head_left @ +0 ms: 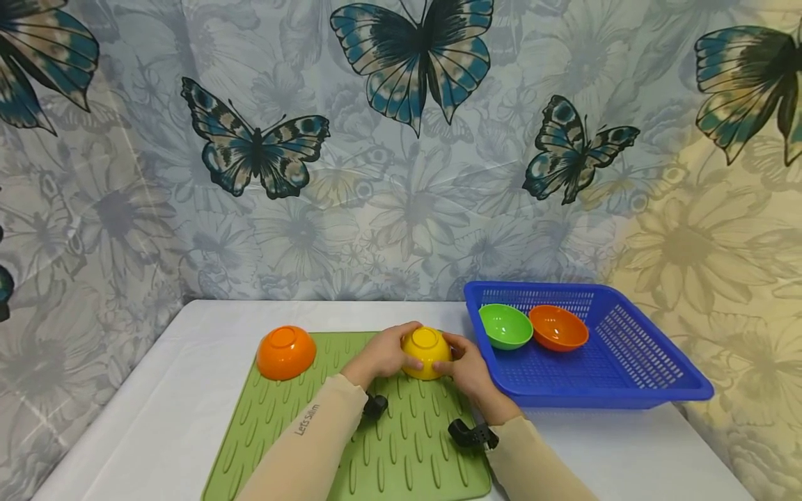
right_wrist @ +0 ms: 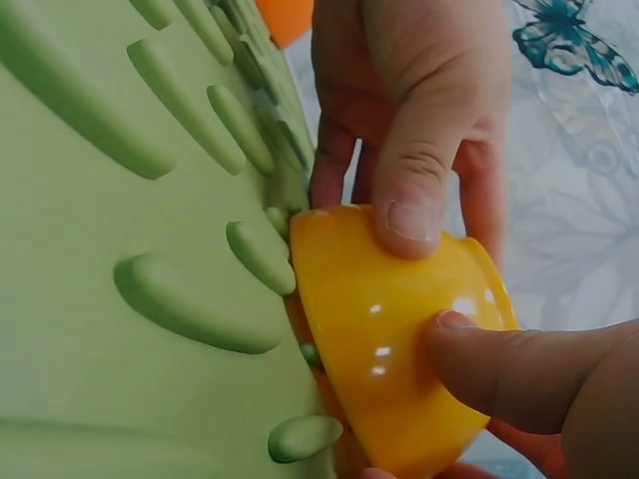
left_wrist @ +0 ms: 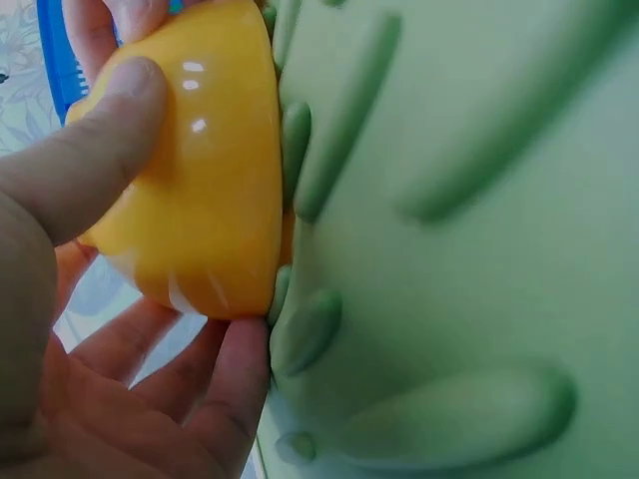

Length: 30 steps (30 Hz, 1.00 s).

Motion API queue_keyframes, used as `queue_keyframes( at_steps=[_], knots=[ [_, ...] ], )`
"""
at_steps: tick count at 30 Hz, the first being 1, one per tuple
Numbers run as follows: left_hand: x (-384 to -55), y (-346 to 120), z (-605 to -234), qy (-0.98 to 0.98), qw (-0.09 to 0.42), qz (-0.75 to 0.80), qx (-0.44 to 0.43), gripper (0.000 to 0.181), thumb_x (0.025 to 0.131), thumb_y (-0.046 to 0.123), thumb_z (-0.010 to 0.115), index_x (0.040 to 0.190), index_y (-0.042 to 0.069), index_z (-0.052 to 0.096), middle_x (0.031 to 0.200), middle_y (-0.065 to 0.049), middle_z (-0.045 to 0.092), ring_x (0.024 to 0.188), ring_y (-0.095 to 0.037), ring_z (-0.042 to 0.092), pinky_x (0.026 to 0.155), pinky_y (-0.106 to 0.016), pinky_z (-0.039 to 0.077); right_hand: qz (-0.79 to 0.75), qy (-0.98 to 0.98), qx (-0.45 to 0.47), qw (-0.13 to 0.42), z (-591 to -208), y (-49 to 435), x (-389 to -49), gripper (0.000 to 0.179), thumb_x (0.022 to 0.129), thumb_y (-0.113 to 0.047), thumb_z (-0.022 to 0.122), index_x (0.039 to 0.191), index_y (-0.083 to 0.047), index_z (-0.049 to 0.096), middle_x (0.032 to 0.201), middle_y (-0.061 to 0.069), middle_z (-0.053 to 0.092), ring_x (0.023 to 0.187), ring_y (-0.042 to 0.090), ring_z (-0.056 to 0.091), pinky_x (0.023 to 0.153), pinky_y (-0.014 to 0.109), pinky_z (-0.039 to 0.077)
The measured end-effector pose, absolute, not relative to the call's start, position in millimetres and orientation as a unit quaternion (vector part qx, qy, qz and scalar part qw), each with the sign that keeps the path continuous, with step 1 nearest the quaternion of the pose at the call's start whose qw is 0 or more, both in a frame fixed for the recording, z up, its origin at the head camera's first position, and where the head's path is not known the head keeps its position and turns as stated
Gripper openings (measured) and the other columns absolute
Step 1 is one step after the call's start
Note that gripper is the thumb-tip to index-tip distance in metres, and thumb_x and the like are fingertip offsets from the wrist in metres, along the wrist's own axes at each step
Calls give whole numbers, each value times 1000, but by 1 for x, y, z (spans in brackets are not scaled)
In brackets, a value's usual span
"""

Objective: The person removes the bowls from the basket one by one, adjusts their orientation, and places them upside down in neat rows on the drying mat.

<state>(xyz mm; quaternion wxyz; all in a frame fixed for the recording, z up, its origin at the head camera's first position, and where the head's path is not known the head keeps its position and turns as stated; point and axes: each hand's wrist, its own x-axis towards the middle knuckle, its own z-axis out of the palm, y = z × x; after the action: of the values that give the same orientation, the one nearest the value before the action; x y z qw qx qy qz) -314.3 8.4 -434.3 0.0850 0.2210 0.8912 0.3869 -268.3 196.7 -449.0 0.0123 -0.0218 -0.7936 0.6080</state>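
Observation:
A yellow bowl (head_left: 426, 353) sits upside down on the green ridged mat (head_left: 382, 445), toward its far right part. My left hand (head_left: 390, 350) grips the bowl from the left, thumb on its near side and fingers around the far side. From the right, my right hand (head_left: 470, 365) holds the same bowl, its thumb (right_wrist: 499, 364) pressed on the yellow wall. Both wrist views show the bowl's rim against the mat's ridges. An orange bowl (head_left: 285, 353), also bottom up, rests at the mat's far left corner, apart from both hands.
To the right stands a blue plastic basket (head_left: 601, 398) with perforated walls. Inside it, a green bowl (head_left: 507, 327) and an orange-red bowl (head_left: 559, 328) lie side by side, mouths up. A white cloth covers the table (head_left: 156, 410); a butterfly-patterned curtain (head_left: 401, 229) hangs behind.

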Motion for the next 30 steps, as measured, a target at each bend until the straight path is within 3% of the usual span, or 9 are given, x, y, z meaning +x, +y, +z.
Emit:
queue_keyframes(
  at_steps=[13, 19, 26, 28, 30],
  knots=[
    [-313, 11, -431, 906, 78, 338, 242, 72, 86, 21, 80, 149, 17, 47, 141, -7, 54, 128, -26, 50, 106, -45, 39, 603, -798, -5, 8, -446, 200, -264, 65, 83, 9, 71, 144, 7, 47, 145, 29, 44, 133, 48, 40, 100, 51, 45],
    [-311, 7, -427, 907, 75, 337, 241, 73, 84, 14, 82, 148, 12, 48, 142, -9, 54, 129, -29, 49, 107, -45, 38, 611, -792, -14, -3, -446, 197, -261, 65, 81, 9, 70, 143, 7, 49, 145, 28, 45, 130, 45, 45, 88, 43, 53],
    [-313, 11, -427, 908, 58, 338, 239, 72, 83, 13, 82, 147, 11, 50, 142, -9, 54, 130, -30, 48, 108, -45, 36, 600, -799, -46, 10, -444, 194, -262, 60, 81, 6, 69, 139, 6, 53, 142, 29, 46, 116, 38, 52, 78, 35, 53],
    [-313, 13, -428, 909, 55, 340, 234, 72, 83, 13, 82, 147, 12, 50, 143, -11, 53, 131, -30, 47, 108, -46, 36, 605, -794, -51, 11, -443, 194, -262, 59, 81, 7, 67, 139, 6, 53, 144, 29, 43, 115, 38, 50, 78, 35, 52],
    [-313, 16, -428, 909, 56, 343, 228, 71, 84, 13, 82, 147, 12, 50, 143, -11, 52, 131, -31, 47, 108, -46, 36, 607, -793, -47, 15, -443, 195, -263, 58, 81, 7, 66, 138, 8, 52, 149, 29, 37, 124, 41, 44, 85, 38, 51]
  ],
)
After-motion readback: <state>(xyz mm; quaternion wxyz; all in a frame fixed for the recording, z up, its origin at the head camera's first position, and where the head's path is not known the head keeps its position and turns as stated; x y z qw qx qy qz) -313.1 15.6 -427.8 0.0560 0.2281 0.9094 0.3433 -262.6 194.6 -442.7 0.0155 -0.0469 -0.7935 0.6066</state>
